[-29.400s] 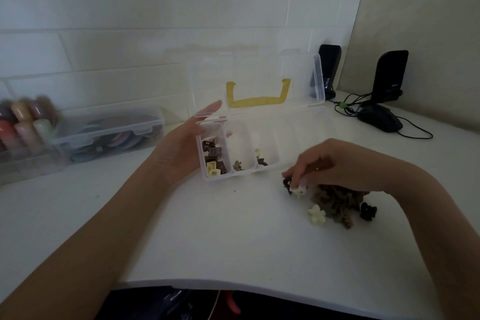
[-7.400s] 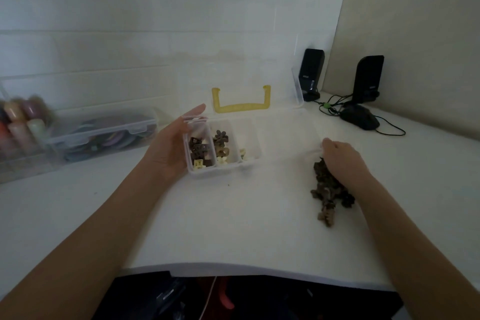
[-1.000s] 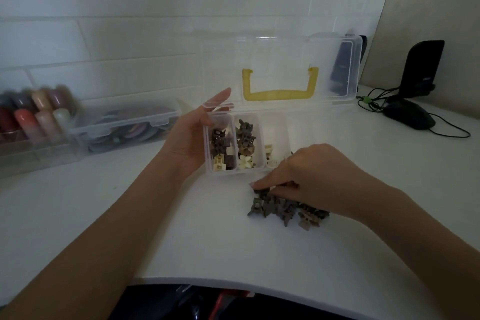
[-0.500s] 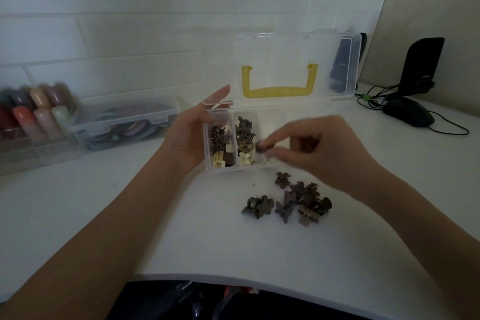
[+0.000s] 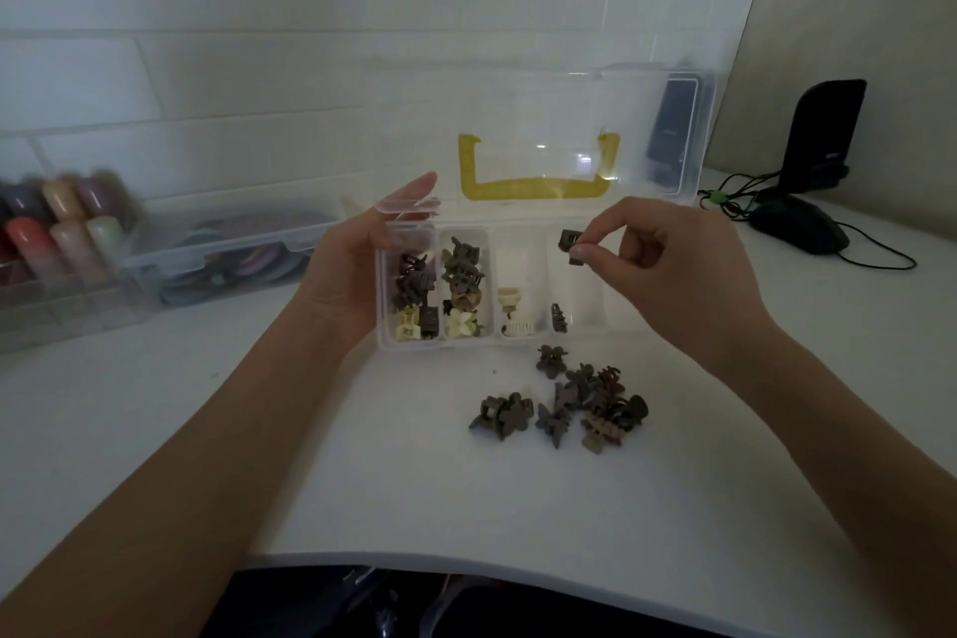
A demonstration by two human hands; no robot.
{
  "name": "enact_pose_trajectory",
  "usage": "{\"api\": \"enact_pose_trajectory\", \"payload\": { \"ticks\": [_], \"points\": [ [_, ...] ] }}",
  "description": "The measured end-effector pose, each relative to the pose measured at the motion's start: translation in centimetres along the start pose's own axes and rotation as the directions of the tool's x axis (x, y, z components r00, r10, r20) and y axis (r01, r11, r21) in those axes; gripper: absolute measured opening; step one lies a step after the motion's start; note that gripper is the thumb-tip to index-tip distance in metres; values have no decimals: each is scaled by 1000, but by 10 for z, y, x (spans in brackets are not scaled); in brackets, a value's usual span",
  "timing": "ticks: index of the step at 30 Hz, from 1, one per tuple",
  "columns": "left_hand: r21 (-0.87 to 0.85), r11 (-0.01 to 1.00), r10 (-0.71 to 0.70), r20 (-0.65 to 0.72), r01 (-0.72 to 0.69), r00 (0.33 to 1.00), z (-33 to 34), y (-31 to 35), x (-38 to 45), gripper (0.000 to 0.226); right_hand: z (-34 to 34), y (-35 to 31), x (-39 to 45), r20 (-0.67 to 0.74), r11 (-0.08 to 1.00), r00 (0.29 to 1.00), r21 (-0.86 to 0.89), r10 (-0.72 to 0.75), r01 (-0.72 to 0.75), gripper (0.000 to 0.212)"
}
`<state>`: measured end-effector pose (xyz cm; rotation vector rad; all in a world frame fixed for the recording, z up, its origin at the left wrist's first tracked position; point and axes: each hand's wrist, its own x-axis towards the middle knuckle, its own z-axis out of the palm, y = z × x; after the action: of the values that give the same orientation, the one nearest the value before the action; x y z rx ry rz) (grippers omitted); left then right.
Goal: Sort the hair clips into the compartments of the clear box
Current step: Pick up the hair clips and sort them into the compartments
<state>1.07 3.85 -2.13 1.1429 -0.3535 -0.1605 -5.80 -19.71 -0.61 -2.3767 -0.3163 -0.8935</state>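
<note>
The clear box (image 5: pixel 585 333) stands open on the white table, its lid with a yellow handle (image 5: pixel 538 186) upright behind. My left hand (image 5: pixel 357 269) rests flat against the box's left end wall. My right hand (image 5: pixel 657 264) pinches a small dark brown hair clip (image 5: pixel 568 244) above the fourth compartment, where one dark clip (image 5: pixel 557 317) lies. The two left compartments hold several brown and cream clips (image 5: pixel 440 295); the third holds cream clips (image 5: pixel 512 311). A loose pile of brown clips (image 5: pixel 569 404) lies on the table in front of the box.
A lidded clear bin of coloured rings (image 5: pixel 233 249) and a rack of coloured bottles (image 5: pixel 57 233) stand at the left. Two black speakers (image 5: pixel 823 135), a mouse (image 5: pixel 800 225) and cables sit at the back right. The table's front edge (image 5: pixel 466 565) curves near me.
My right hand has lifted one dark clip from the pile and carried it up and to the right, over the fourth compartment. The left hand has stayed at the box.
</note>
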Motion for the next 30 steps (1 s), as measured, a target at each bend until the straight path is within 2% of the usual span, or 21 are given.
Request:
{"api": "enact_pose_trajectory", "payload": {
  "ticks": [5, 12, 17, 21, 24, 26, 28, 30],
  "points": [
    [9, 1000, 15, 24, -16, 1000, -2, -1, 1, 74, 6, -10, -6, 14, 995, 995, 3, -102, 101, 6],
    [-19, 1000, 10, 45, -9, 999, -1, 0, 1, 79, 9, -17, -11, -12, 984, 984, 16, -176, 176, 5],
    [-27, 1000, 0, 65, 2, 998, 1, 0, 0, 71, 17, -24, -16, 67, 967, 964, 30, -255, 254, 8],
    [-76, 997, -12, 79, 18, 997, 3, -2, -1, 61, 28, -43, -13, 67, 949, 954, 141, -293, 282, 10],
    [-131, 991, -13, 102, 26, 995, 2, -4, -1, 59, 42, -67, -9, 139, 934, 924, 80, -355, 347, 7],
    [-136, 990, -17, 96, 30, 995, 1, -4, 0, 53, 50, -81, -4, 279, 921, 894, -75, -349, 383, 13],
    [-127, 992, -13, 90, 24, 996, 0, -4, -1, 51, 54, -85, 1, 389, 918, 871, -131, -301, 376, 20],
    [-119, 993, -7, 77, 16, 997, 2, -3, -2, 56, 53, -83, 2, 394, 906, 859, -130, -326, 404, 23]
  ]
}}
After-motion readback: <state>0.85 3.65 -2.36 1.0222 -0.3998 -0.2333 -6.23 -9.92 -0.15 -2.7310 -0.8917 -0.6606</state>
